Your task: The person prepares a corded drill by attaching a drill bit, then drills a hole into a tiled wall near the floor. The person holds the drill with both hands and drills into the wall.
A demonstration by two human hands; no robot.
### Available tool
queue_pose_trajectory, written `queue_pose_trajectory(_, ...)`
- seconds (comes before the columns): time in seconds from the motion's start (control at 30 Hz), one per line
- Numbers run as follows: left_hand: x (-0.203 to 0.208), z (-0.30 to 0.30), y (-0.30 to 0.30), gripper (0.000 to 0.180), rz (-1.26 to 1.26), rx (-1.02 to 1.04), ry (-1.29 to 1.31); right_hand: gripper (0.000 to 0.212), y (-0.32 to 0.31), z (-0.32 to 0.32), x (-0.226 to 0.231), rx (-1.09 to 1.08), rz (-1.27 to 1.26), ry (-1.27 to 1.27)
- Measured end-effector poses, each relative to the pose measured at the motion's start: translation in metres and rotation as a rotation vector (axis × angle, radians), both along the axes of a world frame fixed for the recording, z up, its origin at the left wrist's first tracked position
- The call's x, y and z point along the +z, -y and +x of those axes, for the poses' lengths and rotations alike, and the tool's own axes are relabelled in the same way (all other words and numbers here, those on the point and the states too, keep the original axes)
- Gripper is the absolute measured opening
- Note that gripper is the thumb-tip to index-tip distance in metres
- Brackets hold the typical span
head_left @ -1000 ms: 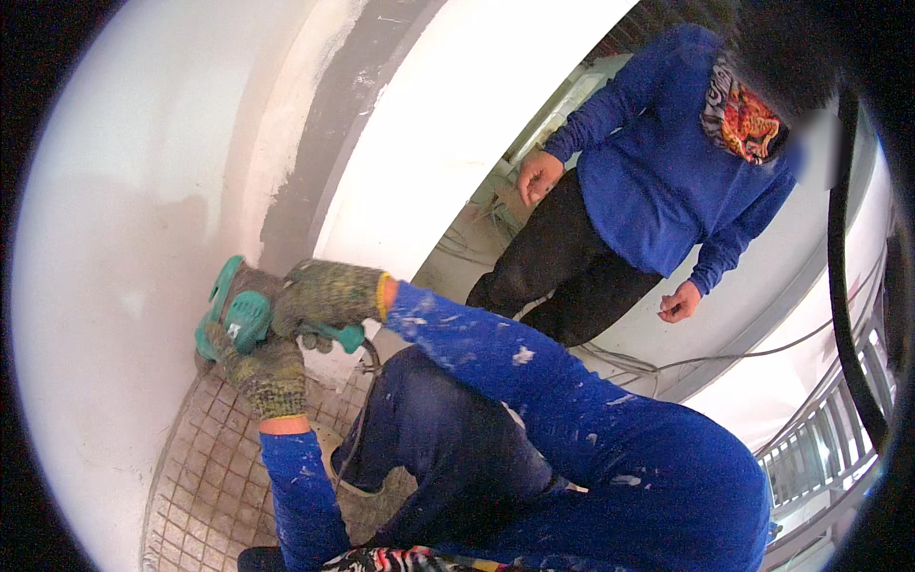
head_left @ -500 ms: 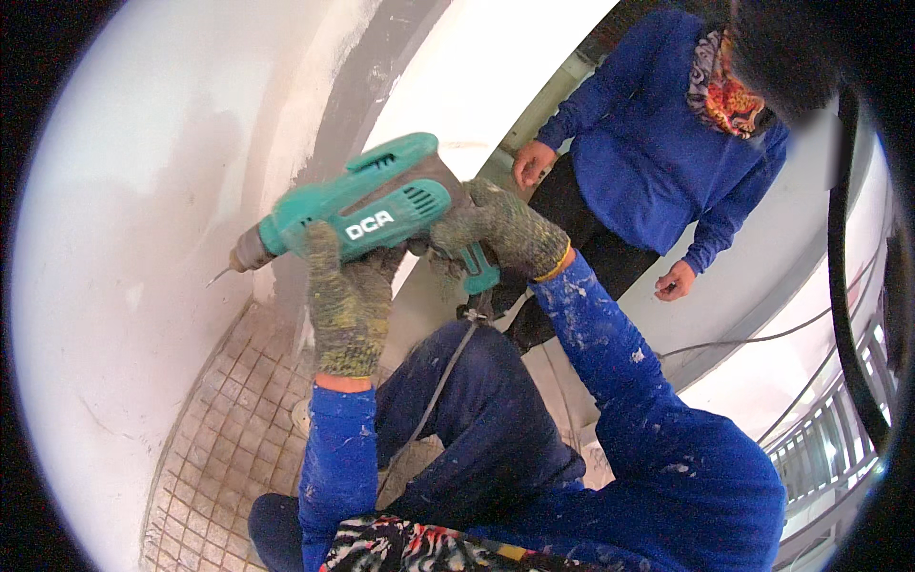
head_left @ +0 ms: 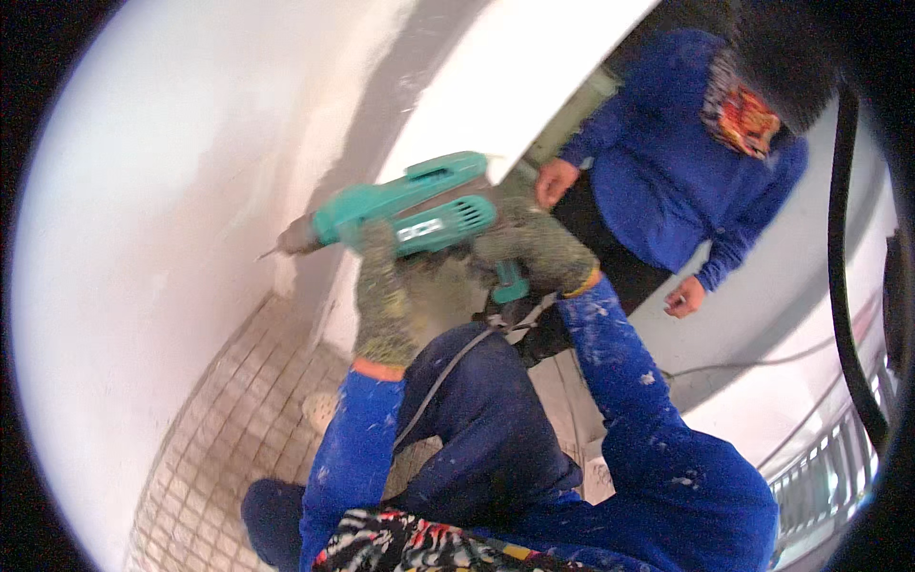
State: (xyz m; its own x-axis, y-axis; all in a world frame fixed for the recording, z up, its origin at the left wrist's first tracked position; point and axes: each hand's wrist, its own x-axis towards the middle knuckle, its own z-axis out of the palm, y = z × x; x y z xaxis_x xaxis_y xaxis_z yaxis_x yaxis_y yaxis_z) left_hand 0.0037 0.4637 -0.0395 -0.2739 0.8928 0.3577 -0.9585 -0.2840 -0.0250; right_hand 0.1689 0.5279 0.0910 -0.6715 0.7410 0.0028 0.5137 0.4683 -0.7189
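A teal electric drill (head_left: 405, 205) with a thin bit (head_left: 269, 254) is held up before the pale wall, its chuck pointing left and slightly down. My right hand (head_left: 541, 246), in a grey-green knit glove, wraps the rear grip; its finger on the trigger side is hidden. My left hand (head_left: 383, 303), in a matching glove, supports the drill body from below and near its front, thumb up along the side. Motion blurs the drill. Whether the bit touches the wall cannot be told. A grey power cord (head_left: 440, 377) runs from the handle down over my bent knee.
A co-worker in a blue top (head_left: 653, 157) stands close at the right, arms lowered. The wall (head_left: 162, 210) curves along the left above a tiled floor (head_left: 224, 419). Cables (head_left: 753, 362) cross the right side, near a grey railing (head_left: 824, 477) and a black strap-like band (head_left: 843, 257).
The drill and both my hands have shifted right, and the bit now sits farther right and a little higher. The view has also moved slightly. Both hands keep hold of the drill.
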Motion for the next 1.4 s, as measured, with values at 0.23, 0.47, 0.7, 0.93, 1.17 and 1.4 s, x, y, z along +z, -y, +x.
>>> queue_pose_trajectory(0.23, -0.009, 0.005, -0.017, 0.059, 0.101, 0.031, 0.145, 0.040, -0.032, 0.019, -0.006, 0.069, -0.065, -0.142)
queue_pose_trajectory(0.47, -0.023, -0.014, -0.027, 0.066, 0.010, 0.055, 0.150, 0.051, -0.050, -0.003, -0.015, 0.212, -0.262, -0.186)
queue_pose_trajectory(0.7, -0.046, -0.009, -0.026, 0.063, 0.172, 0.100, 0.279, 0.049, 0.010, -0.059, -0.012, 0.077, -0.280, 0.077)
queue_pose_trajectory(0.93, -0.024, 0.000, -0.013, 0.060, 0.000, 0.185, 0.297, 0.046, 0.024, -0.055, -0.013, -0.034, -0.249, -0.019)
queue_pose_trajectory(1.17, -0.002, -0.001, -0.010, 0.061, 0.019, 0.282, 0.314, 0.054, 0.020, -0.046, 0.011, 0.021, -0.379, -0.041)
queue_pose_trajectory(1.4, -0.031, 0.017, -0.017, 0.062, -0.029, 0.322, 0.329, 0.054, -0.025, -0.054, -0.021, 0.275, -0.164, 0.033)
